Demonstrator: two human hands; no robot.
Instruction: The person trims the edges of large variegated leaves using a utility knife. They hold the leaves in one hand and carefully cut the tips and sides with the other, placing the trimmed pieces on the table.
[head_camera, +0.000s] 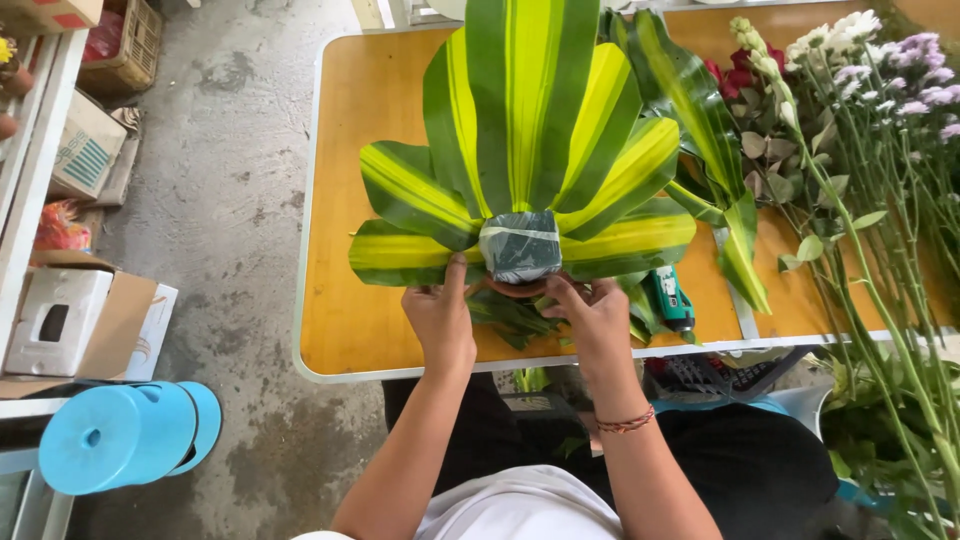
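On near table edge (400, 365) | wrapped foam block (520, 245) sits centre, striped leaf fan (530, 150) spreading far from it | left hand (440, 320) pinches left leaf base | right hand (595, 320) fingers pressed under block, slightly nearer | green tool (670, 298) right.

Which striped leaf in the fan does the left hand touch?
The lowest leaf on the fan's left, lying nearly flat by the wrapped block. The left hand touches its edge; the others rise clear.
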